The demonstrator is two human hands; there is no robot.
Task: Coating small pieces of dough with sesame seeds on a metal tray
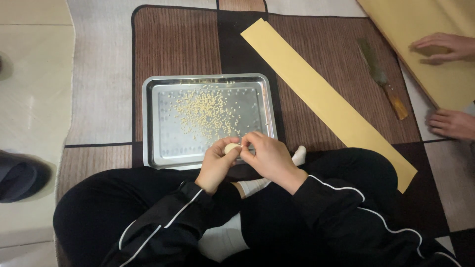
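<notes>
A small pale rounded piece (231,148), likely a bit of corn cob though too small to tell for sure, sits pinched between both hands just over the near rim of the metal tray (151,123). The left hand (215,165) cups it from below with fingers curled closed around it, and the right hand (269,157) presses in from the other side, its fingertips (247,141) narrowed onto the piece's top. Beyond the hands, pale yellow kernels (208,112) lie scattered across the middle of the tray, thickest toward its centre, thin toward the edges. Judging from this, the picking goes best with the piece kept above the tray's floor rather than its rim, so that loosened bits fall inside; the hands now hang right at the edge, where some could drop onto the patterned brown rug (173,44) or the person's black trousers (123,207). To the right of the tray a long yellow paper strip (326,99) runs diagonally, its near end close by the person's knee. Farther right of the tray lies a knife with a wooden handle (383,81), well apart from the hands. Past it, another person's two hands (445,47) rest on and beside a large yellow sheet (420,20). Left of the tray, off the rug, a dark slipper (20,178) sits on the pale floor.
</notes>
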